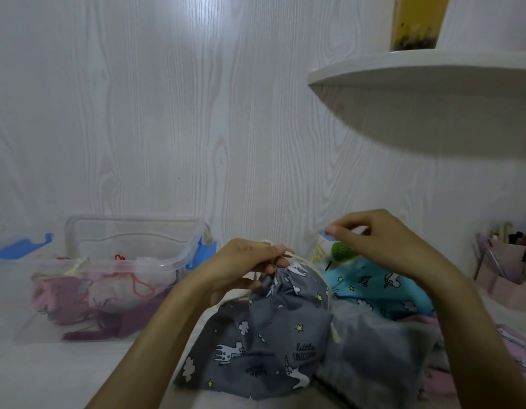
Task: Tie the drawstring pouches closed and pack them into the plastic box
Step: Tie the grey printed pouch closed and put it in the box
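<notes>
A grey unicorn-print drawstring pouch (270,338) lies on the table in front of me. My left hand (250,264) grips its gathered neck and the cream drawstring there. My right hand (371,240), raised to the right of the neck, pinches something small, apparently the end of the cord; the cord (320,278) loops down the pouch's right side. The clear plastic box (128,252) with blue clips stands at the left and holds pink and maroon pouches (87,296). A turquoise unicorn pouch (382,287) lies behind my right forearm.
A plain grey pouch (374,349) and pink fabric (518,352) lie at the right. The box's lid with a blue clip (25,247) rests at the far left. A white corner shelf (433,93) overhangs the right. A pink organiser (506,261) stands at the right edge.
</notes>
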The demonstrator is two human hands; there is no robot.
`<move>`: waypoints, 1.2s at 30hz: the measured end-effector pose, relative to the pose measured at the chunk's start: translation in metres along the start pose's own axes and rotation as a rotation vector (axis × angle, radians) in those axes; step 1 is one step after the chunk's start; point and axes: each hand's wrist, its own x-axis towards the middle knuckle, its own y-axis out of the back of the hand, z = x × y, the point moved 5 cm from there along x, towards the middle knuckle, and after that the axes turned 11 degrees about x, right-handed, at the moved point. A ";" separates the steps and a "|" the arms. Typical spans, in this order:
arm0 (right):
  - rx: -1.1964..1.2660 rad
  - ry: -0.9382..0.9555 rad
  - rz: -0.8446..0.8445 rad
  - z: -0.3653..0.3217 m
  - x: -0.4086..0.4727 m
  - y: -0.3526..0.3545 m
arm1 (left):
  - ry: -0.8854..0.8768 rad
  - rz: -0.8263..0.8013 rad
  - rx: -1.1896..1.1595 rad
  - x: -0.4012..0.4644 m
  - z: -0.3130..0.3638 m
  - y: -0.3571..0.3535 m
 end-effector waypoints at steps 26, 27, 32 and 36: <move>0.277 0.076 -0.183 -0.008 0.009 -0.064 | -0.105 0.183 -0.031 -0.008 0.011 0.012; 0.280 0.067 -0.163 -0.007 0.009 -0.063 | -0.123 0.214 -0.015 -0.008 0.012 0.012; 0.236 0.075 -0.056 -0.006 0.009 -0.057 | -0.261 0.403 0.125 -0.009 0.016 0.010; 0.018 0.146 0.016 -0.007 0.010 -0.056 | -0.344 0.605 0.430 -0.011 0.015 0.010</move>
